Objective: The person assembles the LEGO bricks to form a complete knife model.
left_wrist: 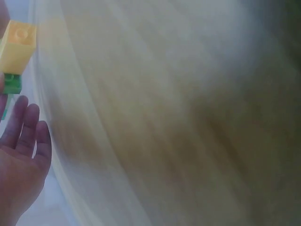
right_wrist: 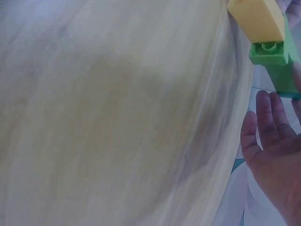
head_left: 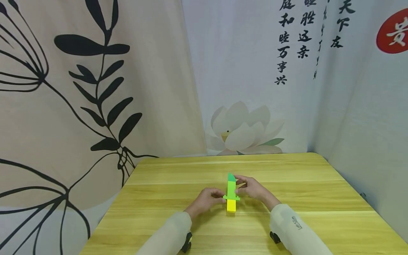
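Note:
A small sword of toy building blocks (head_left: 231, 191) is held over the middle of the table. Its handle is yellow, the crossguard and blade are light green, and the slanted tip is darker green. My left hand (head_left: 208, 202) pinches it by the left end of the crossguard. From the right, my right hand (head_left: 253, 188) holds the blade, thumb low near the guard and index finger up by the tip. The yellow block (left_wrist: 19, 47) shows its hollow underside in the left wrist view. In the right wrist view the green crossguard block (right_wrist: 269, 52) stands out below the yellow one.
A wooden table (head_left: 153, 219) with yellowish grain spreads under both arms. Behind it hangs a cloth backdrop (head_left: 165, 88) with dark plant prints, a pale lotus and black characters. Another pale cloth (head_left: 360, 117) runs along the right edge of the table.

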The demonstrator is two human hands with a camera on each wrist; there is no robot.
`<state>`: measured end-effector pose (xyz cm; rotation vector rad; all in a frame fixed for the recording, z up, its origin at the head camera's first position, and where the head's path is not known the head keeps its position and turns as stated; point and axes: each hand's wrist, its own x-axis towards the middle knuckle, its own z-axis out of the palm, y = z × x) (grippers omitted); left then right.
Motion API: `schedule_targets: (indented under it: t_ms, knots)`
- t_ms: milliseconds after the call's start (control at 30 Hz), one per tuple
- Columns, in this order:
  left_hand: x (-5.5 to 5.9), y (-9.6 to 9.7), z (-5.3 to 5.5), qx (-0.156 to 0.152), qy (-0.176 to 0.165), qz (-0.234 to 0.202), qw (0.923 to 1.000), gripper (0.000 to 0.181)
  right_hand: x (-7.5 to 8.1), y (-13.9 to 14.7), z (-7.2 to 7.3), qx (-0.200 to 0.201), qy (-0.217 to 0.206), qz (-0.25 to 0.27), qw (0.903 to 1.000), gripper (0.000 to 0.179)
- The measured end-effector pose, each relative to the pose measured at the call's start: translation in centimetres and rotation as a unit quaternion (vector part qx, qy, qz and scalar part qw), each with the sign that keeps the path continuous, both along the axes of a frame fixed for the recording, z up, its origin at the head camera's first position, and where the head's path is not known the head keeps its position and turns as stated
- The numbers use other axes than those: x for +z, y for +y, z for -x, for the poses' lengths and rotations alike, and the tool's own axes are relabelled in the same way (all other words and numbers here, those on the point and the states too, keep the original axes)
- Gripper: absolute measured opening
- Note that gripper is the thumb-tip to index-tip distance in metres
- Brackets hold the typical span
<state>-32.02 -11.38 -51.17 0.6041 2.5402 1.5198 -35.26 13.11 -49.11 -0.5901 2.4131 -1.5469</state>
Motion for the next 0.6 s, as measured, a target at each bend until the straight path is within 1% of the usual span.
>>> schedule_targets:
  t_ms: [200,400,600]
  knots:
    - [-0.13,-0.03,-0.10,0.003,-0.008,0.009,0.9999,0.012,-0.34,0.07,0.03,0.000,-0.011,-0.010,0.9999,0.062]
    - [-0.09,-0.05,-0.24,-0.004,-0.020,0.010,0.9997,0.009,-0.57,-0.03,-0.09,0.005,-0.015,-0.011,0.9998,0.061]
    - [0.16,0.11,-0.49,-0.013,-0.025,0.034,0.9990,0.012,-0.99,-0.19,-0.45,0.023,-0.008,-0.042,0.9988,0.056]
